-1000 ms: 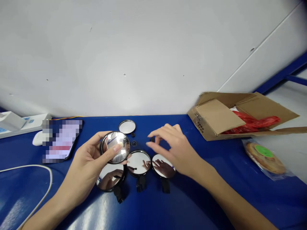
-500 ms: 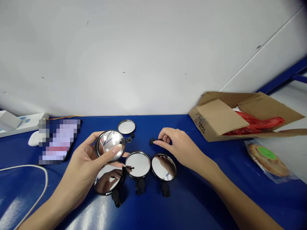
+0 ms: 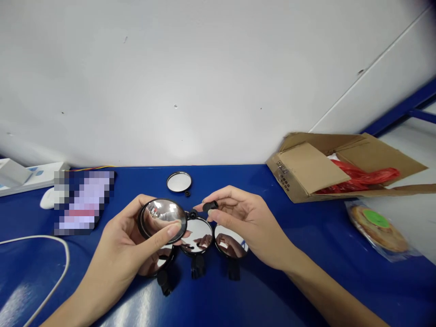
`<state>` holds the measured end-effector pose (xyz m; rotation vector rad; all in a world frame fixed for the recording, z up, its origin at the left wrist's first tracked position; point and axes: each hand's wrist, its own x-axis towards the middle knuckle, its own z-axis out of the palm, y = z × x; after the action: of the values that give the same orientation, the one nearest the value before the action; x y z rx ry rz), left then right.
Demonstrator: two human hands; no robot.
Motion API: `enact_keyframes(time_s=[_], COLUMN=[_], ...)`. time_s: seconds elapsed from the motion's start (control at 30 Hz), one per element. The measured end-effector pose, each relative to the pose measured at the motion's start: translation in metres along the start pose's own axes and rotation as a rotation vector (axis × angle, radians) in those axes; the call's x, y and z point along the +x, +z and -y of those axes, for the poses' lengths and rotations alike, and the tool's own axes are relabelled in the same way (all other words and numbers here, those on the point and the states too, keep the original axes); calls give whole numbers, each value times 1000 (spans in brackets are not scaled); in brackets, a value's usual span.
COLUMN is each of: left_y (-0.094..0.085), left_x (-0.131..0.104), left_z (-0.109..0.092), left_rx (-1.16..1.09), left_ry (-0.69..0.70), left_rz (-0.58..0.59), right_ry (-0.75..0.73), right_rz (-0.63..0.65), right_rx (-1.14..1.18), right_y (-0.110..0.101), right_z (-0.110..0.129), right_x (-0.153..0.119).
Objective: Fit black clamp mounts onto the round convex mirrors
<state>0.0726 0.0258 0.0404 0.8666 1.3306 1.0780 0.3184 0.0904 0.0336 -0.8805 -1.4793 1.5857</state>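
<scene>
A round black-rimmed mirror is gripped by my left hand, thumb on the glass, with a small black joint sticking out at its right. Just to the right, my right hand pinches a small black clamp piece between thumb and fingers, a short gap from that joint. Below lie three similar mirrors with black clamps: one on the left, partly hidden by my left hand, a middle one and a right one. Another mirror without a clamp lies farther back.
At the right, an open cardboard box holds red plastic. A wrapped round item with a green label lies in front of it. To the left are a phone, a white mouse and a white cable.
My right hand has lifted the black clamp piece off the table and moved it left towards the held mirror. My left hand has shifted the mirror slightly right and down.
</scene>
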Motion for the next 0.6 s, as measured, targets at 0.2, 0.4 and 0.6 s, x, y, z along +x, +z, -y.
enact_keyframes(time_s=[0.2, 0.4, 0.6], left_y=[1, 5, -9], left_x=[-1, -5, 0], left_z=[5, 2, 13], left_rx=[-8, 29, 205], left_ry=[72, 111, 288], left_rz=[-5, -25, -3], right_ry=[16, 102, 99], right_rz=[-24, -57, -117], right_rx=[111, 104, 63], right_y=[5, 10, 12], right_z=[-8, -8, -5], right_x=[-3, -5, -5])
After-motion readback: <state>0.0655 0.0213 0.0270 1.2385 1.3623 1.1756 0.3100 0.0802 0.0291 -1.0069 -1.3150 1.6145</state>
